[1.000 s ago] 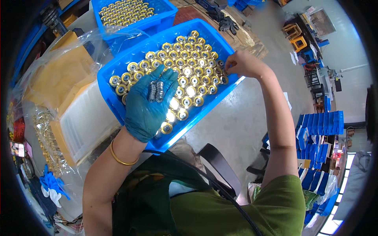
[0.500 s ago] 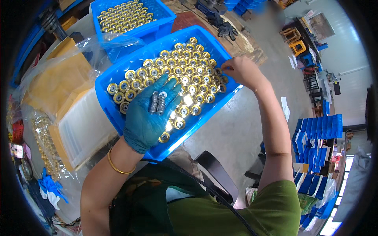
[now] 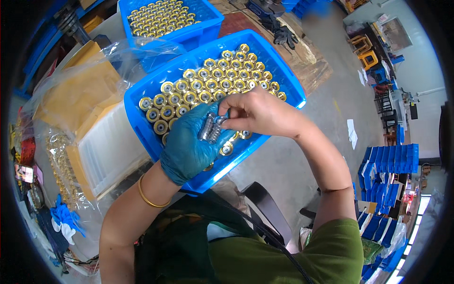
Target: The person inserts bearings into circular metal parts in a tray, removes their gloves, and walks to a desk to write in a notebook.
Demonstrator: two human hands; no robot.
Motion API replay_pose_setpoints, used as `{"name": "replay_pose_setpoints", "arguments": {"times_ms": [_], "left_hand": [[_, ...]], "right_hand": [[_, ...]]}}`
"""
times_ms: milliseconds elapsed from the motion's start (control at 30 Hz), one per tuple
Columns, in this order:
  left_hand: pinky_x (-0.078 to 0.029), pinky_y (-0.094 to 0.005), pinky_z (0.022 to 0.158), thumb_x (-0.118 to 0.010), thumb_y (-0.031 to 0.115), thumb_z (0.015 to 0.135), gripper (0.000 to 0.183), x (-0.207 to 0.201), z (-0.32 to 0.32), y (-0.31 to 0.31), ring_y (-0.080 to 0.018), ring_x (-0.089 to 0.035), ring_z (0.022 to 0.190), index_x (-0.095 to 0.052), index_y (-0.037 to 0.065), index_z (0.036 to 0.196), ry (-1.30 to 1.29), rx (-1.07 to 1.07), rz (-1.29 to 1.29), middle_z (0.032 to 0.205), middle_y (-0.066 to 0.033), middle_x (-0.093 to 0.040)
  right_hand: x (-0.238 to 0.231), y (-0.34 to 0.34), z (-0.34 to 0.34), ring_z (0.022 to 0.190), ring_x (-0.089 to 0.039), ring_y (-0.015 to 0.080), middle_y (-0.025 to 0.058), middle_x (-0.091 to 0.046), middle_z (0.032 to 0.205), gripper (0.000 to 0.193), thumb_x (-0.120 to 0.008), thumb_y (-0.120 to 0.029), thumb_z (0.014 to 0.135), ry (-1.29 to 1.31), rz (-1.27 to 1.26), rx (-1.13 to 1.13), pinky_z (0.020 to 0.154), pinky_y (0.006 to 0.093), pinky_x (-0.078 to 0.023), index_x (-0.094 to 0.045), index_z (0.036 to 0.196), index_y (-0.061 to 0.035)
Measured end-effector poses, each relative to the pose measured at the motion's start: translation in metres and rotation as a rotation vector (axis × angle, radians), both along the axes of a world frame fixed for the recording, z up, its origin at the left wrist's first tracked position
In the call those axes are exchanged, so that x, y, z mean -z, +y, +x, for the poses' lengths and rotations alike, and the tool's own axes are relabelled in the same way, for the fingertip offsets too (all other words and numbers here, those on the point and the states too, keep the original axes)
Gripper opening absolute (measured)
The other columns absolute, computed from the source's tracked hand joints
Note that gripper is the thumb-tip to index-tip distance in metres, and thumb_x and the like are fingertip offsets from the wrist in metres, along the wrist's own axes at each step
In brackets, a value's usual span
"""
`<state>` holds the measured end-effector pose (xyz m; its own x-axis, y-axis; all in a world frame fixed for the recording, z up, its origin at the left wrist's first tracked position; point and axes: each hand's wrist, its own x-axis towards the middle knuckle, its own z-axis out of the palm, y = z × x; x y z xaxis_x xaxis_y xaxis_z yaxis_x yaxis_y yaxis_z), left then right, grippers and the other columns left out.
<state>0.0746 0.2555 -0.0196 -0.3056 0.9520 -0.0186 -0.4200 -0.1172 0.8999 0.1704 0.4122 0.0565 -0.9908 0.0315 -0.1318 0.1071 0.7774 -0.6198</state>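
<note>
My left hand [image 3: 185, 150], in a teal glove, is palm up and cradles two short rows of small silvery ring-shaped parts [image 3: 211, 130] that look like bearings. The thumb and fingers of my bare right hand [image 3: 257, 111] pinch at the upper end of one row; the piece between them is mostly hidden. Both hands are over a blue plastic bin [image 3: 135, 118]. Inside it stand rows of round brass-coloured wheels [image 3: 190, 97] with dark or silvery centres. My hands cover the wheels in the middle and near part.
A second blue bin [image 3: 208, 29] of similar brass pieces stands behind. An open cardboard box [image 3: 80, 85] with clear plastic film lies to the left. Dark gloves [image 3: 283, 35] rest on the wooden bench [image 3: 312, 71]. Stacked blue bins [image 3: 390, 158] stand on the right.
My right hand has come from the bin's right side to the metal parts in my left palm. My left fingers have curled in. The view has shifted slightly.
</note>
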Motion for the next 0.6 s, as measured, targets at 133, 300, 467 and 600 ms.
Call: {"name": "replay_pose_setpoints", "arguments": {"times_ms": [133,300,467,600], "left_hand": [[-0.05,-0.0287,0.085,-0.053,0.003,0.09,0.022,-0.003,-0.002,-0.003,-0.0143,-0.058,0.096,-0.054,0.0,0.112,0.24,0.016,-0.111,0.107,-0.0097,-0.059],[-0.051,-0.0293,0.084,-0.05,0.006,0.092,0.019,-0.009,0.003,-0.001,-0.0137,-0.058,0.094,-0.053,-0.001,0.11,0.078,-0.033,0.033,0.105,-0.0105,-0.06],[-0.043,-0.0368,0.099,-0.046,0.013,0.095,0.035,0.0,-0.003,0.002,-0.0221,-0.053,0.112,-0.046,-0.005,0.124,-0.531,0.039,0.041,0.123,-0.0169,-0.053],[-0.03,-0.0429,0.111,-0.04,0.017,0.097,0.047,-0.002,-0.003,0.005,-0.0313,-0.04,0.13,-0.034,-0.009,0.135,-0.989,0.037,0.028,0.138,-0.023,-0.04]], "right_hand": [[0.008,0.0,0.005,0.064,-0.064,0.0303,0.0125,-0.064,0.068,0.017,-0.069,-0.019,0.077,0.05,-0.006,-0.016,0.059,0.0395,-0.049,-0.065,0.088,-0.0067],[0.012,-0.009,0.008,0.063,-0.065,0.024,0.0117,-0.064,0.068,0.016,-0.067,-0.011,0.08,0.332,0.261,-0.131,0.057,0.0341,-0.049,-0.062,0.093,-0.0048],[-0.002,0.006,0.008,0.064,-0.065,0.0181,0.0106,-0.066,0.076,0.017,-0.067,-0.011,0.08,0.145,0.007,-0.016,0.058,0.0313,-0.049,-0.062,0.095,-0.0045],[-0.02,0.06,0.023,0.061,-0.063,0.0103,0.0077,-0.067,0.071,0.017,-0.067,-0.01,0.082,-0.18,0.125,0.396,0.054,0.0258,-0.049,-0.062,0.095,-0.0004]]}}
